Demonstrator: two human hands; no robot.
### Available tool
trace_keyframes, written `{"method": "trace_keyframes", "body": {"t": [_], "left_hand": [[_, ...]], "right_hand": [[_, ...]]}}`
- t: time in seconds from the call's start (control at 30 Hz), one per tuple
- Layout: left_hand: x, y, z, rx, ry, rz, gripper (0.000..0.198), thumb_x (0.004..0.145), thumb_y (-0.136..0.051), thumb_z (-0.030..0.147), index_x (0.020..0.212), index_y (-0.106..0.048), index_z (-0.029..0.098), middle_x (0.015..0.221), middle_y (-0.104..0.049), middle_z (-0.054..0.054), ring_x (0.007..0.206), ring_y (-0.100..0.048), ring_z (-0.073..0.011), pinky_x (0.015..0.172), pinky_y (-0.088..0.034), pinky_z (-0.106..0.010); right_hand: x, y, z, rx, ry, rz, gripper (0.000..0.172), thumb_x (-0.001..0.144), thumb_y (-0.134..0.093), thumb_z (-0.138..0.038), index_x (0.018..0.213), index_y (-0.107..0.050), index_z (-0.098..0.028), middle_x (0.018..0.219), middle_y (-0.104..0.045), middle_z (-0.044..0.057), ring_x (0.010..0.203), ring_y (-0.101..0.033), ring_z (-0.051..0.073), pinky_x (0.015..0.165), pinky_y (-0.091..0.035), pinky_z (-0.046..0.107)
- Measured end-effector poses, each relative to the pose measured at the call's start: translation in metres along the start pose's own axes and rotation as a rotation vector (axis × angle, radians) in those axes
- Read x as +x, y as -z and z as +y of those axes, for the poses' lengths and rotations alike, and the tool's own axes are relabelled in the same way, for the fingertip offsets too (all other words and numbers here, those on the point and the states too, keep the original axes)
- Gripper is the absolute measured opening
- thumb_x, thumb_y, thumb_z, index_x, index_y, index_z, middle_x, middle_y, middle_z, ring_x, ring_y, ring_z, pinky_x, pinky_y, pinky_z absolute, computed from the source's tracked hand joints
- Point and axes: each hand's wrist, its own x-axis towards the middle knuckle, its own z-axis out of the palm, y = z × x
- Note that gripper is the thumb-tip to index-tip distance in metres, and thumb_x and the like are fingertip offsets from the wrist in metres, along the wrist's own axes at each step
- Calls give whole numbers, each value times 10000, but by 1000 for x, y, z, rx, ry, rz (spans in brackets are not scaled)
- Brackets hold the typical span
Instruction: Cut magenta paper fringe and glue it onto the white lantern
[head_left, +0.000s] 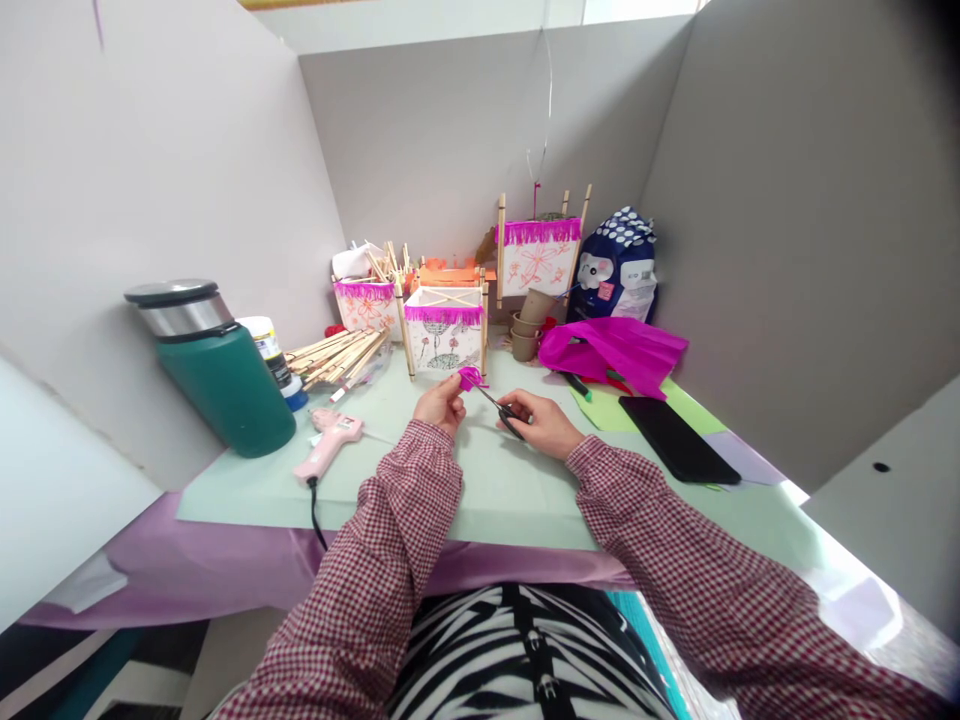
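Note:
My left hand (441, 404) pinches a small piece of magenta paper (471, 378) above the middle of the table. In my right hand (546, 424) are dark-handled scissors (510, 420), their blades reaching left to the paper. Whether the blades are parted is too small to tell. Just behind my hands stands a lantern (445, 340) of wooden sticks and drawn-on white paper, with a magenta fringe along its top.
At left are a green bottle (217, 385), a pink glue gun (330, 446) and wooden sticks (341, 355). Magenta paper (615, 350), a black phone (679, 440) and stacked brown pots (525, 335) lie right. Another lantern (538, 262) hangs behind. Grey panels (480, 150) enclose the table.

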Motion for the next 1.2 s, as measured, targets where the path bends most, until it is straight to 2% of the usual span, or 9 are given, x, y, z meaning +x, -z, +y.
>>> {"method": "trace_keyframes", "body": {"t": [0.27,0.73,1.2], "left_hand": [[0,-1,0,0,-2,-8,84,720,-647,157,768,-586,127,604,-578,26,329,-331,5,326,-252,-126],[1,2,4,-73,-34,41,93,731,-641,157,797,-580,133,630,-604,15,334,-309,7,333,-243,-130],[0,0,1,-23,-19,19,84,725,-636,149,756,-560,133,594,-574,32,329,-309,4,323,-242,-134]], "right_hand": [[0,-1,3,3,2,-5,229,763,-574,-270,973,-593,-180,629,-526,-32,544,-447,104,535,-350,225],[-2,3,-2,33,12,-30,243,737,-595,-276,958,-605,-175,641,-554,-22,575,-475,108,555,-371,226],[-1,0,-4,43,-8,-26,242,742,-585,-276,962,-606,-177,633,-547,-25,565,-469,105,561,-373,228]]}}
